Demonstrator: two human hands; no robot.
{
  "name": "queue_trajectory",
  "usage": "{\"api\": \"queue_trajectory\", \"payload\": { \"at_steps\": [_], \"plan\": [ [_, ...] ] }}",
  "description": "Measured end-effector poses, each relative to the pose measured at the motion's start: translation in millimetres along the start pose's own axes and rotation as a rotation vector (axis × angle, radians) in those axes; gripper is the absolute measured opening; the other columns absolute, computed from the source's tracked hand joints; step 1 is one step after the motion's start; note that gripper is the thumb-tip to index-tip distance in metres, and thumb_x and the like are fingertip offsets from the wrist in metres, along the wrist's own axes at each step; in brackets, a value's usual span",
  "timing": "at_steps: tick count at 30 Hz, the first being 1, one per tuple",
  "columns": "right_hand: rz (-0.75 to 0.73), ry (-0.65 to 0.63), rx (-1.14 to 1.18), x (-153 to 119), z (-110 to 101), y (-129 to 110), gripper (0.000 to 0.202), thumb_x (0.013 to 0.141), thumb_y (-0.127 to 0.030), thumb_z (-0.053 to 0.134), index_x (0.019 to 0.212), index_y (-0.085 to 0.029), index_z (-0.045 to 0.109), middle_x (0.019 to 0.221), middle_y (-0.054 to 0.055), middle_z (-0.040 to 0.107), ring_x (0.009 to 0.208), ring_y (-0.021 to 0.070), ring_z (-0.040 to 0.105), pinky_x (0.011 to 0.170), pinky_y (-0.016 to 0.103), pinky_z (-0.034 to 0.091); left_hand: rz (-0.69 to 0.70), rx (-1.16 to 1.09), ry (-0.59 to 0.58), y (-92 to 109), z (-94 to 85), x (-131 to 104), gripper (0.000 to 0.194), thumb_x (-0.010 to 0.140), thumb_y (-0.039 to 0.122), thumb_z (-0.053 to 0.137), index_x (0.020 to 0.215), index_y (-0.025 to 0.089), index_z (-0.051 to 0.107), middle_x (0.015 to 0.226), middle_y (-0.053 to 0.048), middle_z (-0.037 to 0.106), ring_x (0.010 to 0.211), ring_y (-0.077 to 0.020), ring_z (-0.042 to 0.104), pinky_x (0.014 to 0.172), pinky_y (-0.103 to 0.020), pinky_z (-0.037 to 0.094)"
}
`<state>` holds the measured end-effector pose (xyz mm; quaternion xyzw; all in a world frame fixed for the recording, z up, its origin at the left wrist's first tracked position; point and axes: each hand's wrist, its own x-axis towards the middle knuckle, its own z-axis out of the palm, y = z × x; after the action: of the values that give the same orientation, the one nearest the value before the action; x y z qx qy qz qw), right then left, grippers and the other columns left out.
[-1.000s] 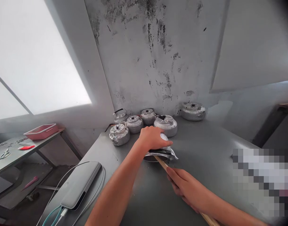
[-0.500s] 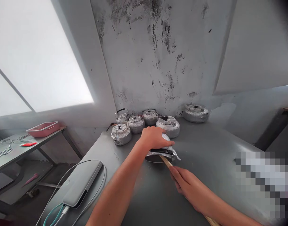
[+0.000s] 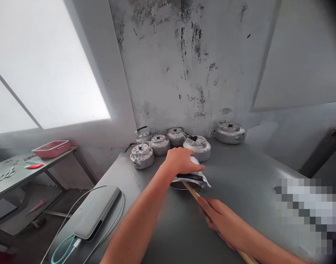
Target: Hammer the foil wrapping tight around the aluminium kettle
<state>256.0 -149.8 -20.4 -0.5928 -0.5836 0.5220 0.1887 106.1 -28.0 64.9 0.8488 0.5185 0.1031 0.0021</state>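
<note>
My left hand (image 3: 181,160) is clasped over the body of a silver metal kettle (image 3: 195,162), thumb out to the right. The kettle lies tipped, its open mouth towards me, and a black handle grip runs across above the rim. A wooden stick (image 3: 192,190) reaches into that mouth; its inner tip is hidden. Wrapped around the stick is my right hand (image 3: 217,214), and the stick's other end comes out below my forearm. Just behind my left hand stands another silver kettle (image 3: 200,151) with a black handle.
Several more kettles (image 3: 160,146) stand along the wall, one apart at the right (image 3: 230,134). A grey power bank (image 3: 98,212) with cables lies on the table (image 3: 173,234) at left. A side table holds a pink basket (image 3: 51,149) and scissors (image 3: 6,174).
The wooden stick's inner part has shifted slightly left inside the kettle's mouth. Both hands keep their holds, and the whole view has shifted slightly.
</note>
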Motion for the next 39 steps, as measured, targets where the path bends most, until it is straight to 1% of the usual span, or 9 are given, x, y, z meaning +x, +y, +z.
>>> {"api": "queue_trajectory", "payload": {
  "at_steps": [3,7,11,18,22,27,31,36,39],
  "plan": [
    [-0.083,0.037,0.039,-0.3,0.7,0.9,0.050,0.098,-0.065,0.024,0.079,-0.023,0.042,0.065,-0.007,0.034,0.044,0.0059,0.028,0.033,0.018,0.026,-0.003,-0.002,-0.001,-0.4,0.1,-0.2,0.063,0.074,0.076,0.056,0.119,0.034,0.071,0.108,-0.002,0.075,0.099,-0.0294,0.068,0.087,-0.041,0.053],
    [-0.018,-0.027,0.034,-0.9,2.5,0.7,0.047,0.098,-0.063,0.028,0.080,-0.023,0.043,0.064,-0.007,0.035,0.043,0.0064,0.028,0.031,0.018,0.026,-0.003,0.010,0.001,0.5,-0.5,-0.3,0.061,0.074,0.075,0.056,0.117,0.034,0.072,0.107,-0.002,0.075,0.098,-0.0294,0.068,0.086,-0.040,0.053],
    [-0.092,-0.031,0.093,-0.1,3.1,2.2,0.049,0.098,-0.066,0.025,0.078,-0.023,0.040,0.061,-0.009,0.029,0.041,0.0054,0.023,0.030,0.017,0.024,-0.006,0.019,-0.004,2.1,-2.0,-0.8,0.062,0.074,0.075,0.055,0.118,0.035,0.071,0.108,-0.001,0.075,0.099,-0.0299,0.068,0.087,-0.042,0.053],
    [-0.020,-0.072,0.094,5.8,1.9,3.1,0.044,0.102,-0.055,0.022,0.080,-0.022,0.040,0.055,-0.011,0.032,0.030,0.0038,0.023,0.026,0.018,0.025,-0.021,0.027,-0.015,3.2,-4.2,-2.3,0.062,0.074,0.075,0.056,0.117,0.033,0.071,0.108,-0.003,0.075,0.100,-0.0306,0.068,0.088,-0.040,0.053],
    [-0.086,-0.025,0.142,5.7,3.9,5.3,0.045,0.100,-0.059,0.025,0.080,-0.023,0.040,0.056,-0.012,0.030,0.032,0.0033,0.025,0.027,0.016,0.027,-0.024,0.022,-0.018,2.7,-4.0,-2.2,0.062,0.075,0.075,0.057,0.119,0.034,0.071,0.108,-0.003,0.075,0.100,-0.0299,0.068,0.089,-0.040,0.052],
    [-0.013,-0.064,0.136,5.3,4.7,5.8,0.044,0.100,-0.059,0.025,0.080,-0.023,0.039,0.052,-0.013,0.028,0.030,0.0042,0.024,0.026,0.018,0.025,-0.016,0.009,-0.018,1.8,-2.2,-1.5,0.062,0.075,0.075,0.057,0.119,0.034,0.071,0.108,-0.002,0.075,0.101,-0.0298,0.068,0.089,-0.040,0.053],
    [-0.069,-0.040,0.165,3.0,4.1,2.4,0.045,0.100,-0.061,0.024,0.079,-0.023,0.039,0.052,-0.013,0.026,0.031,0.0039,0.021,0.028,0.017,0.025,-0.009,0.012,-0.006,2.0,-1.4,-0.5,0.061,0.074,0.075,0.057,0.117,0.034,0.071,0.107,-0.002,0.075,0.100,-0.0303,0.068,0.088,-0.041,0.053],
    [-0.005,-0.057,0.119,3.3,3.4,4.5,0.045,0.101,-0.058,0.022,0.081,-0.023,0.040,0.051,-0.012,0.031,0.028,0.0045,0.026,0.027,0.018,0.025,-0.021,0.011,-0.019,1.4,-2.2,-0.2,0.063,0.074,0.076,0.056,0.119,0.035,0.070,0.108,-0.002,0.075,0.100,-0.0301,0.068,0.088,-0.041,0.053],
    [-0.027,-0.047,0.132,4.6,4.0,6.0,0.045,0.100,-0.061,0.025,0.083,-0.023,0.042,0.055,-0.012,0.030,0.031,0.0042,0.024,0.028,0.017,0.027,-0.017,0.011,-0.021,0.9,-2.3,-0.4,0.062,0.074,0.076,0.056,0.119,0.035,0.070,0.108,-0.002,0.075,0.101,-0.0298,0.068,0.088,-0.041,0.052]
  ]
}}
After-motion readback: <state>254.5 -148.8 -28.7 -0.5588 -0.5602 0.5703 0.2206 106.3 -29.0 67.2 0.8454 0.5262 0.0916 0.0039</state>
